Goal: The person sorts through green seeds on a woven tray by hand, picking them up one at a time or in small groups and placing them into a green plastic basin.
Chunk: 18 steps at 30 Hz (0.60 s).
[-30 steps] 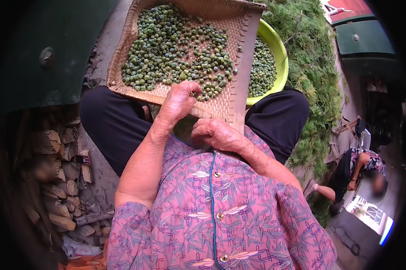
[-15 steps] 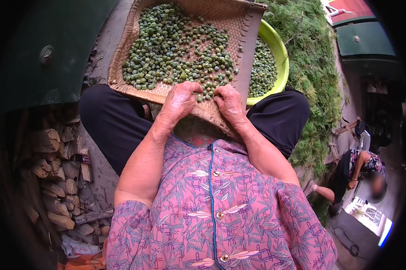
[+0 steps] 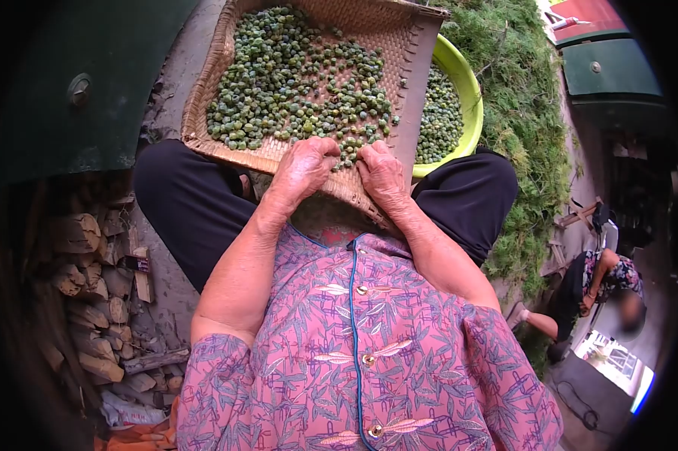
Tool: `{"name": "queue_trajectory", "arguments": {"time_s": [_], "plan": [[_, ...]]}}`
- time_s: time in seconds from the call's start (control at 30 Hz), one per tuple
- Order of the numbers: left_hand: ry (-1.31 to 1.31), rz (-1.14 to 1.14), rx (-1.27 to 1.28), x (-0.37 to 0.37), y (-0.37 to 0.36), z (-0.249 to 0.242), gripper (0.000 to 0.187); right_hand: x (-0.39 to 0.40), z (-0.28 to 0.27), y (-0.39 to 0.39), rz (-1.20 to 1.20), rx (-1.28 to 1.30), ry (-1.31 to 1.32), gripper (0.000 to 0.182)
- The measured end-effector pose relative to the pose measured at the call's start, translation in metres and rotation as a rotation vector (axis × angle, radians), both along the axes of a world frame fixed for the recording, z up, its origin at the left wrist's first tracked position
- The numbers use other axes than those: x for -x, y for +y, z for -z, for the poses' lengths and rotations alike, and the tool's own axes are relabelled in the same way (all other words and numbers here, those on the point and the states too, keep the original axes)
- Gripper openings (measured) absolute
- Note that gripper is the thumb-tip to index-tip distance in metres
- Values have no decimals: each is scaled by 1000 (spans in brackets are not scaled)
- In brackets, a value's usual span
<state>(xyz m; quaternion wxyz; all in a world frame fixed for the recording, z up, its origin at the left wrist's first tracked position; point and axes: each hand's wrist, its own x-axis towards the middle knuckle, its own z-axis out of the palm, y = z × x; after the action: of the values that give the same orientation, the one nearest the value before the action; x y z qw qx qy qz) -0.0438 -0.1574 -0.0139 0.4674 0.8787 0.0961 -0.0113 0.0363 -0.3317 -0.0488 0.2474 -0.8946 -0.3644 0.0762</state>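
Note:
A woven basket tray (image 3: 192, 113) rests across the lap, holding many small round green fruits (image 3: 263, 68). My left hand (image 3: 309, 165) is at the tray's near edge, its fingers curled together at the fruits; what they hold, if anything, is hidden. Close to its right, my right hand (image 3: 382, 171) also has its fingers bent inward over the near corner of the tray, and their tips are too small to read. A few fruits lie between the two hands. A yellow-green basin (image 3: 470, 113) with more green fruits stands right of the tray, partly under its edge.
Split firewood (image 3: 91, 323) is stacked at the left, below a dark green panel (image 3: 53, 90). Cut green foliage (image 3: 527, 135) lies along the right. Another person (image 3: 609, 274) sits at the far right. An orange cloth (image 3: 139, 438) is at the lower left.
The tray and the view have shifted very slightly. Both my hands remain at nearly the same spot, with only small finger movement.

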Motion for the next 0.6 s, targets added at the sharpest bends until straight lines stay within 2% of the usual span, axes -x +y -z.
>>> {"name": "queue_trajectory", "arguments": {"time_s": [0.2,0.27,0.33,0.4,0.6], "plan": [[6,-18,-12,0,-1,-2,21,-7,1,-5,161,-196,32,12],[24,-16,-15,-1,-4,-3,23,-6,-11,-7,405,-466,829,8],[38,-26,-26,-1,-6,-4,26,-2,-25,-6,419,-517,910,12],[43,-15,-16,-1,-8,-6,28,0,-28,-5,431,-689,1155,12],[77,-8,97,-3,-8,-9,28,8,-31,4,333,-796,1298,10]]}}
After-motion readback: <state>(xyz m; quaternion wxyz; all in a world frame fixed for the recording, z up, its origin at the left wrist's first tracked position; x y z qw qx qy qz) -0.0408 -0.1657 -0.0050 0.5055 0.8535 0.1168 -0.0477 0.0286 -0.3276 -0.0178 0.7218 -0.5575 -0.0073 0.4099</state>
